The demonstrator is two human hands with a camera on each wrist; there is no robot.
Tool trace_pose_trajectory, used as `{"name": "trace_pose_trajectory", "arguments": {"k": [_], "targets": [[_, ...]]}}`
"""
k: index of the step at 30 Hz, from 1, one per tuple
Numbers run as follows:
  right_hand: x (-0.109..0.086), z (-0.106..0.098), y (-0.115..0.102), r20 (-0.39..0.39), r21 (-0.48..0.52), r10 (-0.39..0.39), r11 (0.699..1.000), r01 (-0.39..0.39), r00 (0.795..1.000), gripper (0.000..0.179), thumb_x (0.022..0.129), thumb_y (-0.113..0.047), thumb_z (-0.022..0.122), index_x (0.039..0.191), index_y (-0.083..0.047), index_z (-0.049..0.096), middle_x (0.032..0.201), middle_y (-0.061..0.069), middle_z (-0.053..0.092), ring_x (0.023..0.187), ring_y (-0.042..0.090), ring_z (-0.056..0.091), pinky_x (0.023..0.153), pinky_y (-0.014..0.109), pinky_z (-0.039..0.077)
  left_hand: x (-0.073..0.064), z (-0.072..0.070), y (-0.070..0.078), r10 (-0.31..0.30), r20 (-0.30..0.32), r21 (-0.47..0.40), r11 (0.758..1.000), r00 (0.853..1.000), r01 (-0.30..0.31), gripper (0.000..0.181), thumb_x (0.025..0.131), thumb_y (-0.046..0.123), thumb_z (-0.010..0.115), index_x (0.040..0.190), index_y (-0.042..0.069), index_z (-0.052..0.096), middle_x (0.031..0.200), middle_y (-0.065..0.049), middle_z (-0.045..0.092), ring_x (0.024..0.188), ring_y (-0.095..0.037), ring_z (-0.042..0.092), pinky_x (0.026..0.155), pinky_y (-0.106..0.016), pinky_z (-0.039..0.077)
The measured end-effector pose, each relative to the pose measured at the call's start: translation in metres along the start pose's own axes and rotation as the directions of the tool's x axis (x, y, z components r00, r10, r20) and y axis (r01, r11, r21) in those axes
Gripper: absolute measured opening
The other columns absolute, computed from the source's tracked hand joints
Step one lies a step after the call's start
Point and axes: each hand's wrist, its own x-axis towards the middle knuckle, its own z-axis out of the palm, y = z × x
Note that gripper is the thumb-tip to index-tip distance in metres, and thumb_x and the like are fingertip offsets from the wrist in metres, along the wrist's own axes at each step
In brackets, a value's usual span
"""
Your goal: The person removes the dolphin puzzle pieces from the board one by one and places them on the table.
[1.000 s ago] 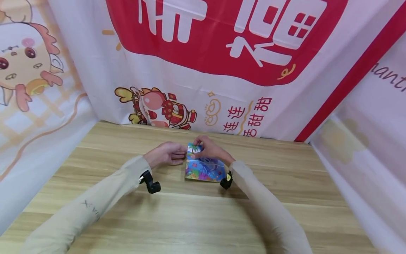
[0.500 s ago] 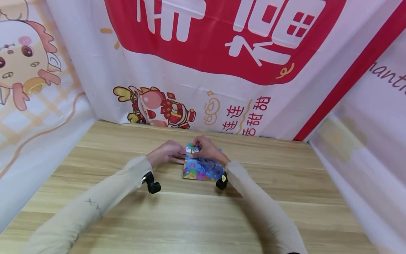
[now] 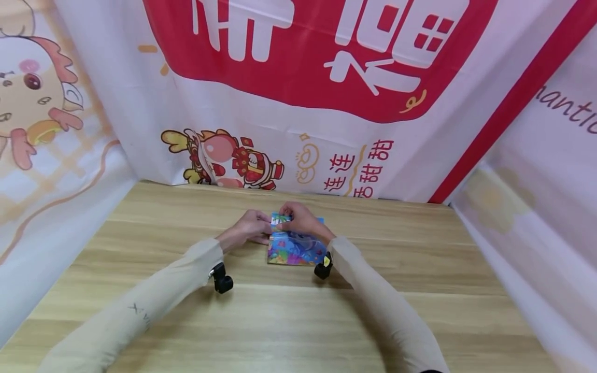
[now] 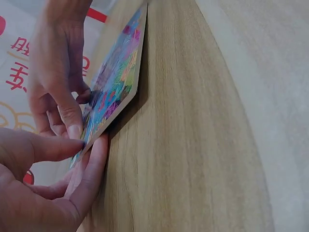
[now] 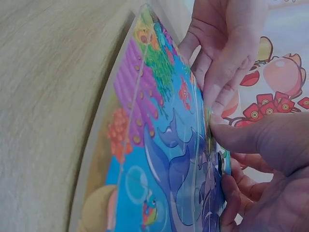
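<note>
Board [image 3: 298,251], sea-printed, lies before us; we pinch its edge with our left hand [image 3: 247,227]; our right hand [image 3: 302,219] curls against it; whether it grips, we cannot tell.

The setting resembles a small curtained-off workspace; the kind of building cannot be told. A wood-grain table [image 3: 289,321] is enclosed by a back cloth [image 3: 261,116] printed with white characters [image 3: 396,80] on red, a left cloth [image 3: 88,176] showing a cartoon animal [image 3: 16,93] and a right cloth [image 3: 522,217] with lettering [image 3: 566,106].
</note>
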Motion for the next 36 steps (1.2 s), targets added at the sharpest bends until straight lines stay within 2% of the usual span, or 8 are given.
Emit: {"name": "trace_pose_trajectory", "arguments": {"k": [8,11,18,25,27,31,33,36], "targets": [[0.000,-0.002,-0.002,0.001,0.127,0.101,0.987,-0.100,0.995,0.024,0.095,-0.003,0.076,0.114,0.000,0.061,0.102,0.012,0.064,0.085,0.017,0.055,0.070,0.022,0.047,-0.004,-0.007,0.001,-0.002,0.109,0.037,0.999,0.994,-0.002,0.048,0.096,-0.006,0.066,0.139,-0.011,0.046,0.129,-0.025,0.062,0.101,-0.024,0.070,0.087,-0.032,0.066],[0.000,-0.001,-0.002,0.002,0.145,0.102,0.984,-0.101,0.995,0.023,0.095,-0.001,0.075,0.114,0.000,0.061,0.103,0.013,0.066,0.086,0.017,0.057,0.070,0.022,0.048,-0.004,-0.006,0.000,-0.006,0.102,0.045,0.999,0.995,0.001,0.048,0.097,-0.004,0.067,0.140,-0.009,0.045,0.132,-0.025,0.061,0.101,-0.024,0.070,0.086,-0.031,0.066],[-0.001,-0.002,-0.001,-0.021,0.145,0.063,0.988,-0.059,0.998,0.019,0.097,-0.003,0.073,0.114,0.001,0.067,0.113,0.017,0.069,0.095,0.022,0.062,0.079,0.027,0.053,-0.003,0.003,-0.005,0.038,0.006,0.076,0.996,0.999,-0.038,0.047,0.095,0.000,0.073,0.134,-0.008,0.048,0.126,-0.022,0.061,0.086,-0.018,0.068,0.073,-0.024,0.066],[-0.004,-0.008,0.003,-0.025,0.204,0.116,0.973,-0.109,0.993,0.024,0.099,-0.007,0.071,0.122,-0.001,0.071,0.119,0.014,0.070,0.100,0.019,0.062,0.089,0.028,0.054,-0.005,0.005,-0.005,0.044,-0.004,0.066,0.997,0.999,-0.044,0.046,0.094,-0.003,0.073,0.133,-0.010,0.048,0.124,-0.023,0.059,0.085,-0.018,0.067,0.071,-0.024,0.066],[-0.005,-0.011,0.004,-0.019,0.271,0.161,0.951,-0.150,0.987,0.026,0.098,-0.006,0.071,0.124,-0.001,0.070,0.115,0.011,0.070,0.096,0.016,0.063,0.088,0.027,0.057,-0.005,0.004,-0.005,0.039,-0.005,0.063,0.997,0.999,-0.039,0.047,0.094,-0.004,0.073,0.133,-0.009,0.048,0.124,-0.022,0.059,0.084,-0.017,0.067,0.070,-0.023,0.066],[-0.008,-0.018,0.004,0.016,0.461,0.244,0.859,-0.224,0.970,0.029,0.098,-0.002,0.071,0.126,0.003,0.066,0.105,0.008,0.068,0.090,0.014,0.064,0.088,0.032,0.064,-0.004,0.004,-0.005,0.043,-0.002,0.057,0.997,0.999,-0.043,0.047,0.093,-0.006,0.072,0.133,-0.010,0.048,0.124,-0.022,0.059,0.082,-0.016,0.066,0.069,-0.023,0.065],[-0.009,-0.022,0.005,0.034,0.533,0.265,0.811,-0.241,0.964,0.027,0.098,0.000,0.070,0.125,0.005,0.064,0.104,0.006,0.067,0.090,0.014,0.066,0.092,0.037,0.065,-0.004,0.005,-0.005,0.043,-0.003,0.053,0.998,0.999,-0.042,0.047,0.093,-0.006,0.072,0.133,-0.010,0.047,0.124,-0.022,0.058,0.081,-0.015,0.066,0.069,-0.022,0.065],[-0.012,-0.028,0.009,0.051,0.587,0.273,0.770,-0.250,0.961,0.027,0.099,0.002,0.067,0.126,0.005,0.063,0.104,0.004,0.068,0.090,0.015,0.067,0.097,0.045,0.064,-0.004,0.005,-0.005,0.039,-0.008,0.049,0.998,0.999,-0.038,0.048,0.093,-0.006,0.071,0.134,-0.009,0.047,0.122,-0.021,0.057,0.080,-0.015,0.065,0.068,-0.022,0.065]]}}
